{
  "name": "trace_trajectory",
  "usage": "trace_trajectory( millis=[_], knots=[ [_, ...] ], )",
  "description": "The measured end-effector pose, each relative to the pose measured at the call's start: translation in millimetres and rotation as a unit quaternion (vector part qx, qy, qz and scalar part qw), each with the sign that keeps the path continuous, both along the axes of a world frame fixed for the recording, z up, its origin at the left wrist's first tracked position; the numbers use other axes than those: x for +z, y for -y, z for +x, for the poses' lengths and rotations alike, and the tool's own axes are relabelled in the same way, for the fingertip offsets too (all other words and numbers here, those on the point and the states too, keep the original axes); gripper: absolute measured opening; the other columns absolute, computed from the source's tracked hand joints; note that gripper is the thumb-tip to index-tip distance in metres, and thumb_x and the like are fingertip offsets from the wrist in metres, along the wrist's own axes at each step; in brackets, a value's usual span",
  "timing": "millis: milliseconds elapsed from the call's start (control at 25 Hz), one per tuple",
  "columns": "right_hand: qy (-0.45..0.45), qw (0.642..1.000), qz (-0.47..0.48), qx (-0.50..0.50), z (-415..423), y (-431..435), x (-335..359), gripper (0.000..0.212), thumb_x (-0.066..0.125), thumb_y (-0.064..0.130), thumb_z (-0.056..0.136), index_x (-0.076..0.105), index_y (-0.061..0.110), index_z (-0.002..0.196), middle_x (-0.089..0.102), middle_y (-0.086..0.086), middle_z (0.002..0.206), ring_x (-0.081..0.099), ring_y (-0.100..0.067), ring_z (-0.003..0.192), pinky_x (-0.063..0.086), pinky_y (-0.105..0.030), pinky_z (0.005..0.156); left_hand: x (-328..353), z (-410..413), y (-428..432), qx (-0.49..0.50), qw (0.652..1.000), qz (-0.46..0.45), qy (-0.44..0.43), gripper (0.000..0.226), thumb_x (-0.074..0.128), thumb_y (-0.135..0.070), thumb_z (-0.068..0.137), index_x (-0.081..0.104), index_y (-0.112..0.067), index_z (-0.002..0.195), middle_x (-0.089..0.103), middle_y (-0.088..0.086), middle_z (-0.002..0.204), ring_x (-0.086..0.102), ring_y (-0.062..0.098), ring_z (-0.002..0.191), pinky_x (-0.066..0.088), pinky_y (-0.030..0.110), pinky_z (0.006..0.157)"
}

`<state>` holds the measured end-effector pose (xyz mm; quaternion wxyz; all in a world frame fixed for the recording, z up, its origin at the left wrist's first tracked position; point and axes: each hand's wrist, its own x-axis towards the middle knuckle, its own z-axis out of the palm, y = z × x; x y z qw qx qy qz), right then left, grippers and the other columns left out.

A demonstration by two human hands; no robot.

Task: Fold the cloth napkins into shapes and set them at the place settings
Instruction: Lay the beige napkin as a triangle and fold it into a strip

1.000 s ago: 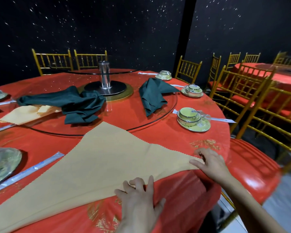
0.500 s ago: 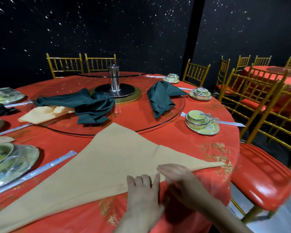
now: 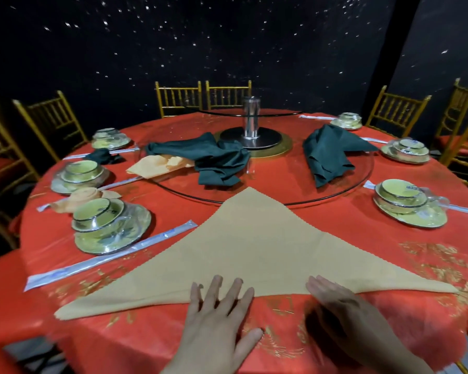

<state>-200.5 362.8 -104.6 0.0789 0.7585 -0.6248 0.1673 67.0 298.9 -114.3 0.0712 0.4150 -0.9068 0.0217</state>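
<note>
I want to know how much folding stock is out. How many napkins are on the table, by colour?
Tan napkins: 3, the flat triangle, the folded one on the turntable, the rolled one.
Dark green napkins: 3, the left heap (possibly more than one cloth), the right heap, the small bundle.
Total: 6

2 flat hands (image 3: 216, 317) (image 3: 343, 311) press tan napkin (image 3: 254, 255) on table (image 3: 389, 244).

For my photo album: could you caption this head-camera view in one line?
Left hand and right hand rest on a tan napkin folded into a triangle on the red table.
</note>
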Motion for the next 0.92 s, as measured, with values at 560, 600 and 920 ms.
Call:
trace_trajectory(
  millis=[560,600,920],
  knots=[
    [-0.055,0.994,0.048,0.078,54.5,57.7,-27.2,0.061,0.019,0.057,0.097,0.046,0.019,0.137,0.045,0.007,0.142,0.027,-0.001,0.136,0.011,-0.011,0.111,1.2,92.0,49.2,0.047,0.985,-0.011,-0.165,0.037,0.036,-0.055,0.09,0.06,-0.034,0.108,0.062,-0.018,0.116,0.056,0.007,0.11,0.033,0.022,0.093],
    [-0.054,0.994,0.045,0.081,55.3,57.9,-26.4,0.061,0.02,0.057,0.098,0.047,0.018,0.136,0.045,0.007,0.142,0.03,-0.001,0.134,0.012,-0.011,0.111,0.0,108.9,55.7,0.074,0.981,-0.014,-0.179,0.042,0.033,-0.062,0.09,0.063,-0.033,0.098,0.063,-0.018,0.11,0.055,0.007,0.106,0.033,0.025,0.091],
    [0.004,0.994,0.05,0.097,61.5,55.6,-16.8,0.063,0.023,0.059,0.097,0.055,0.015,0.13,0.053,0.005,0.135,0.044,-0.005,0.127,0.02,-0.009,0.106,-4.8,174.3,79.6,0.155,0.959,0.016,-0.238,0.05,0.038,-0.086,0.07,0.036,-0.039,0.052,0.054,-0.023,0.111,0.054,0.016,0.103,0.037,0.04,0.086]
  ],
)
